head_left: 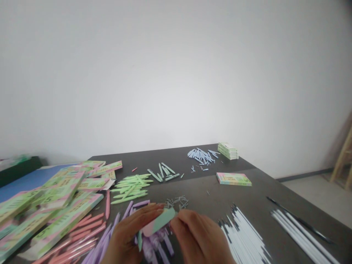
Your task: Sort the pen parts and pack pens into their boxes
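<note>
A small pink and green cardboard box [158, 224] is tilted up between my two hands, its end turned toward me. My left hand [129, 231] wraps around its left side, fingers over the top. My right hand [199, 234] has thumb and fingers pinched at the box's right corner, by a pale green flap. Below the box lie purple pen barrels [154, 245], partly covered by my hands. Just beyond my fingertips is a small heap of metal springs [177, 201]. What the box contains is hidden from this angle.
Flat boxes [63, 190] pile up at left, beside red pen barrels [88, 227]. Green barrels [132, 187], grey-green barrels [165, 171] and blue parts [200, 154] lie farther back. White refills [244, 234] spread at right. One box [233, 179] and a box stack [227, 150] stand back right.
</note>
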Demonstrator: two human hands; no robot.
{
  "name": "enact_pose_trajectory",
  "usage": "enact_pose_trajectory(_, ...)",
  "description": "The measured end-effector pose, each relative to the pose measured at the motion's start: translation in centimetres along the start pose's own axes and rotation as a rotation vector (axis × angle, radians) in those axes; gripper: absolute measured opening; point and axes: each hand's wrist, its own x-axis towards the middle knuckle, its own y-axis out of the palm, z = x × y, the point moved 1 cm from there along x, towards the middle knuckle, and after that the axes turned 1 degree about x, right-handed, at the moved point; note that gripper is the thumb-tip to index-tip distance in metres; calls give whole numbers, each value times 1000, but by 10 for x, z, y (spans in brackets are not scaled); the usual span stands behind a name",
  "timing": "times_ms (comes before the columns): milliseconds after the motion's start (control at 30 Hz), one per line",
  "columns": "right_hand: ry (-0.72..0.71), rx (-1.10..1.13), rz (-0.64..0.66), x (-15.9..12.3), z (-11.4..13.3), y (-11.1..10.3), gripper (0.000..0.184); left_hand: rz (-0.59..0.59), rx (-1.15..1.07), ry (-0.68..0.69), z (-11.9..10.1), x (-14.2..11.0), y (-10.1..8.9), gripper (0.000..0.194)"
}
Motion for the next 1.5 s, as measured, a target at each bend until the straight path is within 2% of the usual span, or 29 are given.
enact_pose_trajectory(233, 50, 74, 22, -5, 0, 6, 31, -13, -79, -46, -4, -1, 0, 37)
enact_pose_trajectory(433, 67, 61, -67, -5, 3, 5, 27, -42, -190, -67, -10, 4, -2, 36)
enact_pose_trajectory(600, 146, 69, -146, -5, 7, 7, 28, -31, -250, -157, -22, 12, -6, 30)
enact_pose_trajectory(733, 89, 100, -81, -4, 5, 5, 20, -29, -259, -162, -23, 13, -5, 31)
enact_pose_trajectory(833, 60, 106, -45, -2, 3, 2, 17, -6, -254, -166, -17, 10, -2, 32)
enact_pose_trajectory(967, 66, 104, 19, -1, 2, 3, 28, -13, -220, -105, -12, 6, -1, 29)
enact_pose_trajectory(1067, 89, 61, -30, -2, 3, 4, 33, 13, -154, -77, -12, 6, -2, 30)
enact_pose_trajectory(1233, 120, 21, -38, -3, 3, 6, 24, 19, -29, -6, -13, 4, 2, 41)
enact_pose_trajectory(1333, 150, 9, -17, -4, 4, 6, 31, 16, -28, -7, -12, 3, 3, 46)
enact_pose_trajectory(1500, 167, -13, -50, -4, 7, 7, 37, 41, -42, -52, -11, 2, 5, 39)
